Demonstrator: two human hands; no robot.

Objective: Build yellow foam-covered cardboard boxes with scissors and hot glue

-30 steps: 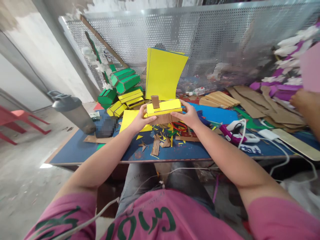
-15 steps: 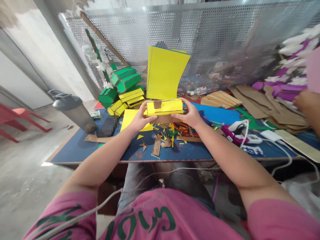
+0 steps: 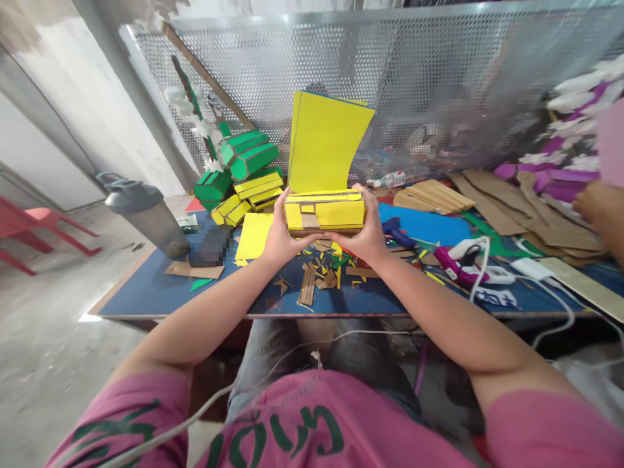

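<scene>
A yellow paper-covered cardboard box [image 3: 325,211] with a small brown cardboard tab on its near face is held above the blue table [image 3: 146,292]. My left hand [image 3: 280,235] grips its left end and my right hand [image 3: 366,233] grips its right end. The box is tilted so its yellow face looks toward me. Under it lie cardboard and yellow paper scraps [image 3: 314,279]. A yellow sheet [image 3: 253,235] lies flat just left of my left hand.
Yellow sheets [image 3: 324,140] lean on the perforated metal panel behind. Green and yellow boxes [image 3: 241,175] are stacked at left, with a grey shaker bottle [image 3: 146,211]. A glue gun [image 3: 463,263], cables and cardboard strips [image 3: 492,201] lie to the right. Another person's hand [image 3: 602,211] is at far right.
Both hands tipped the yellow box toward me and lifted it slightly; the brown tab that stood on top now lies on the face turned to me.
</scene>
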